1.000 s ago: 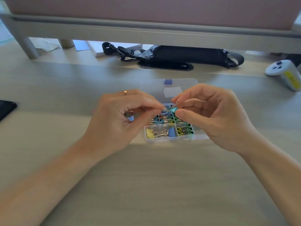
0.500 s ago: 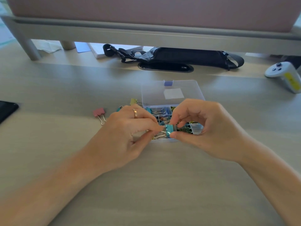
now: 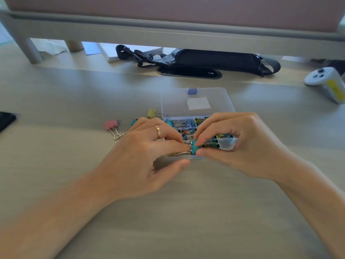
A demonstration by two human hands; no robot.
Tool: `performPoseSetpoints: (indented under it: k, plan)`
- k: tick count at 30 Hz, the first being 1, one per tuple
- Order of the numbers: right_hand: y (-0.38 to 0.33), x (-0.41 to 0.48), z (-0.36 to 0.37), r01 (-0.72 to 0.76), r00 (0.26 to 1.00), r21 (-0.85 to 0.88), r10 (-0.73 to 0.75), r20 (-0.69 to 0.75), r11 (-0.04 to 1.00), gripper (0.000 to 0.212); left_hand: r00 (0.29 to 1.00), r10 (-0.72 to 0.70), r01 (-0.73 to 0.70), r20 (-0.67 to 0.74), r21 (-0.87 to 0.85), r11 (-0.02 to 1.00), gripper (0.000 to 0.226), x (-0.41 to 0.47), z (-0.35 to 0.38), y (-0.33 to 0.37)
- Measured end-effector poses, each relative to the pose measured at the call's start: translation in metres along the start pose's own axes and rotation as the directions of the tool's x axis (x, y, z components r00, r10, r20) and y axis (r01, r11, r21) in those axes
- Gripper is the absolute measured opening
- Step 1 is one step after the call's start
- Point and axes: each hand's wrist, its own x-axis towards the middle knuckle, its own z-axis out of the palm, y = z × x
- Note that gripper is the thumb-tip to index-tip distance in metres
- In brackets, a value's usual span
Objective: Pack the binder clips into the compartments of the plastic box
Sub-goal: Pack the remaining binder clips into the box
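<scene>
Head view: our hands meet over the near edge of the box (image 3: 227, 144), which sits open on the tabletop (image 3: 168, 212) with its lid (image 3: 177, 103) folded flat away from us, so every compartment can be reached from above. Our right hand (image 3: 240, 146) pinches the teal body of a clip (image 3: 195, 146) between thumb and forefinger. Our left hand (image 3: 149, 157) has its fingertips closed on that clip's wire handles, though blur softens the detail there. We judge the two-handed hold is for steering. One hand sets the body and the other keeps the springy wires from snagging on the dividers or on clips already inside. The clip is at the box's near middle, low over the front compartments. Whether it already rests in one we cannot tell, since our fingers cover the spot.

The compartments we can see hold mixed clips, blue, green and yellow. To the left of the box, a pink clip (image 3: 111, 124) and an olive clip (image 3: 152, 113) lie loose on the tabletop, within easy reach of our left hand and waiting to be packed.
</scene>
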Motion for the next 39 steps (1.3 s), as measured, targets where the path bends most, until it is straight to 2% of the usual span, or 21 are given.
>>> performPoseSetpoints:
  k: [5, 16, 23, 28, 39]
  plan:
    - [0.001, 0.001, 0.001, 0.052, 0.999, -0.053, -0.051, 0.002, 0.997, 0.007, 0.999, 0.054, -0.054, 0.004, 0.062, 0.997, 0.017, -0.001, 0.002, -0.001]
    - [0.007, -0.002, 0.008, 0.187, 0.982, -0.112, -0.188, 0.007, 0.976, 0.002, 0.999, 0.039, -0.036, -0.038, 0.073, 0.997, 0.012, -0.001, 0.005, 0.000]
    - [0.007, -0.005, 0.012, 0.258, 0.965, -0.185, -0.262, 0.001, 0.948, 0.011, 0.998, 0.035, -0.032, -0.054, 0.063, 0.998, 0.013, -0.001, 0.005, 0.000]
    - [0.008, -0.005, 0.012, 0.264, 0.963, -0.174, -0.270, -0.015, 0.949, 0.014, 0.995, 0.025, -0.016, -0.099, 0.086, 0.996, 0.019, -0.001, 0.001, -0.001]
    - [0.009, -0.004, 0.017, 0.266, 0.963, -0.193, -0.266, 0.026, 0.944, 0.014, 0.997, 0.031, -0.023, -0.077, 0.102, 0.995, 0.022, -0.001, 0.000, -0.003]
